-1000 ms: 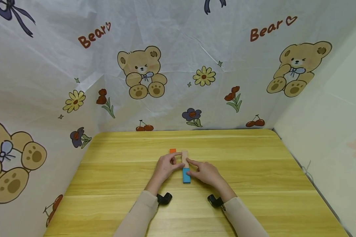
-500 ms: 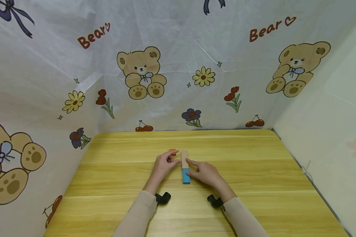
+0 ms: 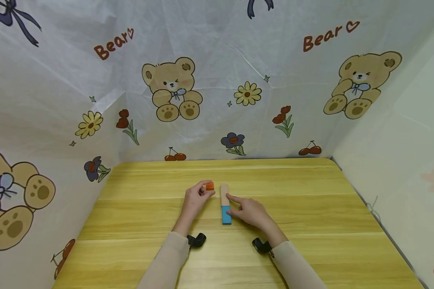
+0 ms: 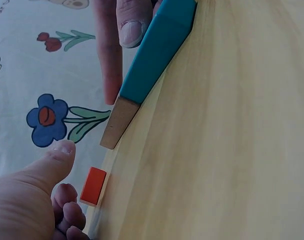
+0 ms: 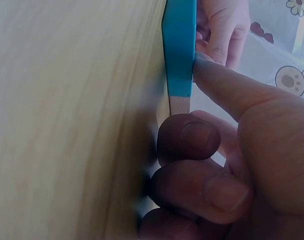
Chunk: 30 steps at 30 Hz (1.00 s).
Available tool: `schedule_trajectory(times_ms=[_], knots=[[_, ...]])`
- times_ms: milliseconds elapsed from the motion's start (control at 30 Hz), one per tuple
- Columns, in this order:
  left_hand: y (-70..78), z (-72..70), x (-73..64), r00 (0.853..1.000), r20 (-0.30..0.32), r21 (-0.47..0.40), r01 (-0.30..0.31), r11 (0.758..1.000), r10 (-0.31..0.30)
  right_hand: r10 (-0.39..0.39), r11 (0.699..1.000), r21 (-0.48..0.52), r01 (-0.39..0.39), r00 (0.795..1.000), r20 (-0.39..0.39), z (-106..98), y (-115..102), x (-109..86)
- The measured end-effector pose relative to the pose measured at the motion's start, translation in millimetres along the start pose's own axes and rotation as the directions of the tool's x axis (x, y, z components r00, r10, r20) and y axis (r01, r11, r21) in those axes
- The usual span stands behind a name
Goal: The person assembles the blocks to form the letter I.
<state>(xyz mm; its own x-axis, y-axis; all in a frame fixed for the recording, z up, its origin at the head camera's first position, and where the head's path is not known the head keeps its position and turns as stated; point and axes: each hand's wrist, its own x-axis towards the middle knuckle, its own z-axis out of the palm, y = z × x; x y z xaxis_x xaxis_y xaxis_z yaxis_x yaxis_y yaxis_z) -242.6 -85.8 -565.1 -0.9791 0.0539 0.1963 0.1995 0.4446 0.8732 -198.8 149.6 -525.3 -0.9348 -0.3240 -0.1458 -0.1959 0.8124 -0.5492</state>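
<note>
A blue block (image 3: 226,215) and a plain wooden block (image 3: 224,195) lie end to end on the table, the wooden one farther away. My right hand (image 3: 251,211) rests at their right side: its straight index finger touches the wooden block and its thumb presses on the blue one, while the other fingers curl under, as the right wrist view shows. Left of the wooden block's far end sits a small orange block (image 3: 210,186). Around it stand the parted thumb and index finger of my left hand (image 3: 195,200); in the left wrist view the thumb is apart from the orange block (image 4: 93,185).
The blocks lie on a wood-grain table (image 3: 282,180). A white cloth printed with bears and flowers (image 3: 209,132) hangs behind its far edge and down the left side. A pale wall or sheet (image 3: 401,168) borders the right. Black wrist cameras (image 3: 197,240) stick out inward at both sleeves.
My left hand has let go of the wooden block's left side and moved left to the orange block, its fingers now around it. The right hand stays in place.
</note>
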Motion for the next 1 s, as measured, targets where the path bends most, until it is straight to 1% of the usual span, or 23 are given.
schedule_trajectory(times_ms=[233,433,600,800,1000], knots=[[-0.3,-1.5,0.9,1.0,-0.011,-0.014,0.012,1.0,-0.012,0.002,1.0,-0.006,-0.002,1.0,0.001,1.6,-0.1,0.5],[1.2,-3.5,0.0,1.0,-0.014,0.002,0.01,1.0,-0.01,0.001,1.0,-0.02,-0.001,1.0,-0.005,2.3,0.3,0.5],[1.0,-3.8,0.4,1.0,-0.015,-0.002,0.017,1.0,-0.017,0.003,1.0,-0.016,-0.003,1.0,-0.007,2.0,0.1,0.5],[1.0,-3.8,1.6,0.999,-0.013,-0.019,0.038,0.999,-0.038,0.0,1.0,-0.015,0.0,1.0,-0.008,1.4,-0.6,-0.1],[0.2,-3.6,3.3,0.998,-0.014,-0.001,0.054,0.999,-0.054,0.005,1.0,-0.023,-0.006,1.0,-0.005,1.2,-0.9,0.6]])
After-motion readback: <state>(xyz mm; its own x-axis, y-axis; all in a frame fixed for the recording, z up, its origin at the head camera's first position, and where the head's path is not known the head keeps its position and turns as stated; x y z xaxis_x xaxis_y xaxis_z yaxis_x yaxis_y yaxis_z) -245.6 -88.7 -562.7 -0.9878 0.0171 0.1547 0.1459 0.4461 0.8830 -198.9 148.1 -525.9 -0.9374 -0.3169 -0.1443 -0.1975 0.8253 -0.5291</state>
